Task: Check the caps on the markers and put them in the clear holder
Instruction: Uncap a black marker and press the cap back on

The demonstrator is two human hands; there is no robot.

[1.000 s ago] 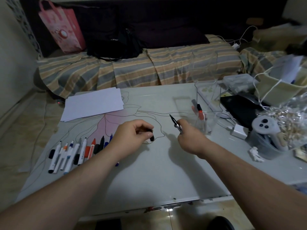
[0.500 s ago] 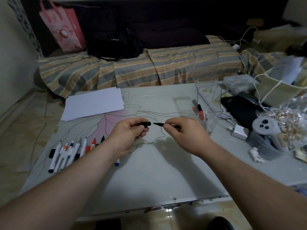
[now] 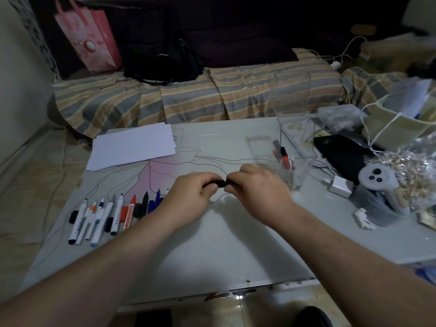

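Note:
Over the middle of the table [image 3: 224, 244] my left hand [image 3: 191, 199] and my right hand [image 3: 257, 192] meet around one black marker [image 3: 223, 183]. The left pinches its black cap end, the right pinches the body. Only a short dark stretch shows between the fingers. A row of several markers [image 3: 111, 215] with white, red, black and blue bodies lies at the left. The clear holder [image 3: 290, 166] stands just right of my right hand, with a red marker [image 3: 286, 159] and others upright inside.
White paper sheets [image 3: 132, 147] lie at the back left. A white controller [image 3: 379, 185], a charger block [image 3: 339, 186], a black device [image 3: 342, 154], a crinkly bag [image 3: 415, 168] and a small white figure [image 3: 364, 218] crowd the right side. A striped sofa [image 3: 200, 95] runs behind.
My hands have come together: the cap in the left hand and the uncapped black marker in the right, apart before, now meet between the fingers.

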